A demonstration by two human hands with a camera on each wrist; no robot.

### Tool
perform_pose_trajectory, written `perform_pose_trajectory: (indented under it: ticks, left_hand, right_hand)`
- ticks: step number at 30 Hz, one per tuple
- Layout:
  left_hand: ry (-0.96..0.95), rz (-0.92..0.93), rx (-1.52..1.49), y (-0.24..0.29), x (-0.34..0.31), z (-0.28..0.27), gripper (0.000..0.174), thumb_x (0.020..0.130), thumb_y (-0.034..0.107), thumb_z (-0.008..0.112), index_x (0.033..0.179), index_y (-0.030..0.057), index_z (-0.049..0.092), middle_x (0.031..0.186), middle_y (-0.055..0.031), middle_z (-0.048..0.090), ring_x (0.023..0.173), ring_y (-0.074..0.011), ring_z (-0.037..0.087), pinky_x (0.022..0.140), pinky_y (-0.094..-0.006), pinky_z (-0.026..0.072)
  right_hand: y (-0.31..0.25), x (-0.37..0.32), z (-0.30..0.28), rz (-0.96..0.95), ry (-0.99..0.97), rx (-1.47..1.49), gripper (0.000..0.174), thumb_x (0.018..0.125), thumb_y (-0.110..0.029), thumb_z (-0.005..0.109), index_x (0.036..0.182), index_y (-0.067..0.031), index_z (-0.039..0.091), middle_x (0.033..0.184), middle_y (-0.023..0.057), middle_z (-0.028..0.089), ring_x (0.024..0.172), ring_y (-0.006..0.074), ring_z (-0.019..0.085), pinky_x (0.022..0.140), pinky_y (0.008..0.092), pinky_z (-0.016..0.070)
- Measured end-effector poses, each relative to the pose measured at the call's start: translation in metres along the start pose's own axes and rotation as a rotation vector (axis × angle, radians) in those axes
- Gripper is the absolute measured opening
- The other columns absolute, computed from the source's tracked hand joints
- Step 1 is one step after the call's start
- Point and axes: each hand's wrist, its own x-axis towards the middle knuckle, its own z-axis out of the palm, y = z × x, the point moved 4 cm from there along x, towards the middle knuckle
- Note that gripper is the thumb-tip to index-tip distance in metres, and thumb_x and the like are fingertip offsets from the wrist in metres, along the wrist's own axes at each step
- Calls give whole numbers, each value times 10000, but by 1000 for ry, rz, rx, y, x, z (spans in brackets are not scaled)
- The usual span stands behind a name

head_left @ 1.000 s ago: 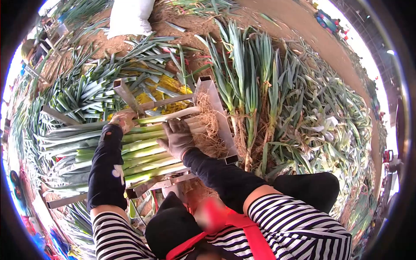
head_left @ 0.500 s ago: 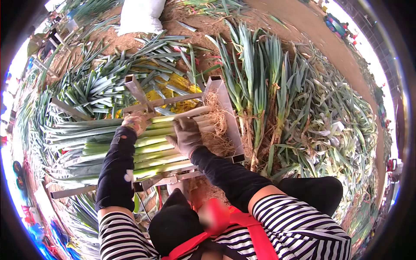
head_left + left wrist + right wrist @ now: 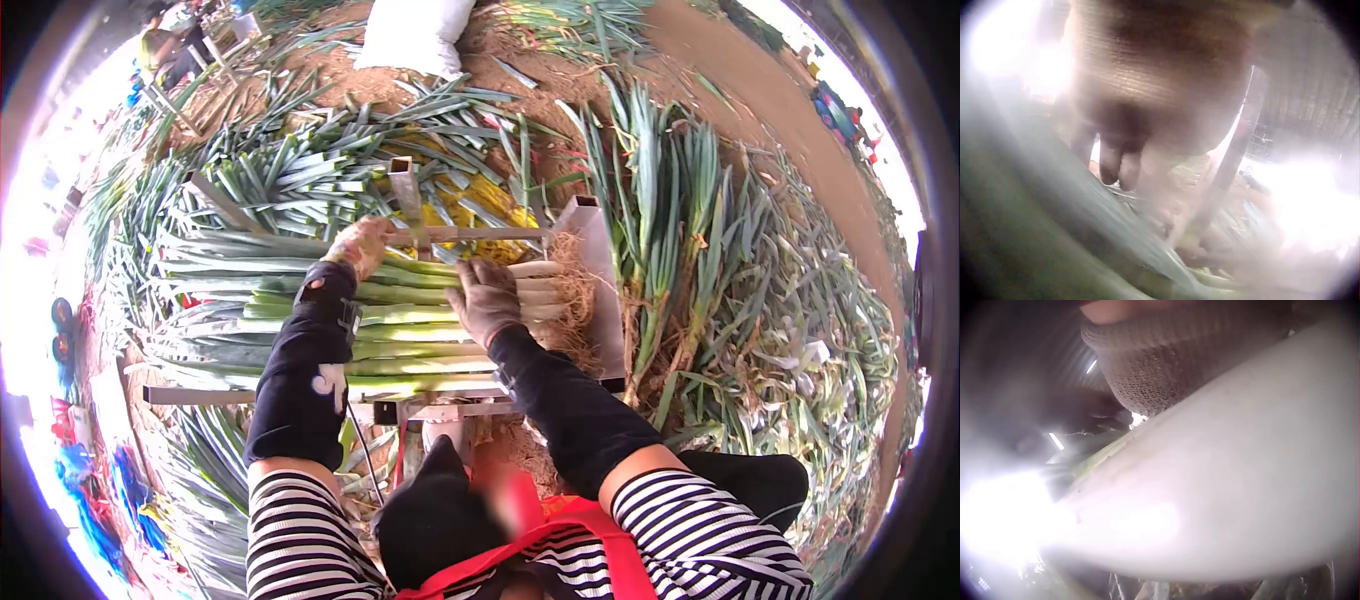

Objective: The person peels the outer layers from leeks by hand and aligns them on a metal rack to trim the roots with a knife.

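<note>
A row of leeks (image 3: pixel 420 332) lies side by side on a metal rack, white root ends to the right and green leaves to the left. My left hand (image 3: pixel 362 247), in a patterned glove, is at the far edge of the row beside an upright post. In the left wrist view its fingers (image 3: pixel 1109 164) point down past a blurred leaf. My right hand (image 3: pixel 489 300), in a brown glove, rests on the pale stems with fingers extended and thumb apart. A white stem (image 3: pixel 1222 475) fills much of the right wrist view, the glove cuff (image 3: pixel 1154 369) behind it.
The rack's end plate (image 3: pixel 603 290) stands beyond the roots (image 3: pixel 572 300). Uncut leeks (image 3: pixel 665 210) lie to the right, near a heap of stripped leaves (image 3: pixel 800 330). Cut leek tops (image 3: pixel 290 170) and a white sack (image 3: pixel 415 35) lie on the far side.
The head view has shifted, so the rack appears farther right. The farthest leek, slanted before, now lies along the row. My right hand has moved slightly toward the far edge.
</note>
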Motion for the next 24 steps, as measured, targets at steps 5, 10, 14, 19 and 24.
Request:
perform_pose_trajectory:
  ticks: [5,10,14,19,24]
  left_hand:
    - [-133,-17,410,-18,4,-5,341,933,322,474,1236,208,583,1246,-91,583,1136,-266,560,958,-414,427]
    - [-270,-23,548,27,-26,24,475,959,496,382,1392,310,444,1420,-49,461,1332,-241,401,1113,-518,222]
    - [-279,-112,531,26,-38,34,499,952,492,404,1421,321,397,1506,-26,342,1410,-288,257,1137,-570,132]
    - [-306,-123,488,23,-38,36,500,948,503,411,1422,347,386,1519,-37,316,1428,-309,201,1142,-581,74]
    - [-188,-113,403,10,-39,49,458,925,501,454,1370,394,445,1407,-27,482,1368,-262,339,1145,-575,28]
  right_hand:
    - [-3,0,0,-17,64,-35,498,873,-398,584,1261,-91,531,1195,109,517,1146,299,468,992,453,338]
    - [1,-3,1,-22,52,-31,512,875,-408,577,1263,-76,540,1179,104,547,1151,292,483,1022,449,323]
    - [-3,-3,-8,-28,7,-39,536,864,-429,593,1259,-70,546,1126,104,567,1118,285,502,991,463,333]
    - [-13,3,2,-33,-47,-90,568,883,-478,543,1319,-117,502,1298,117,480,1225,277,425,1042,472,273]
    - [-9,-2,-1,-116,-17,-53,557,892,-482,526,1324,-130,500,1288,115,501,1222,297,435,1018,473,302]
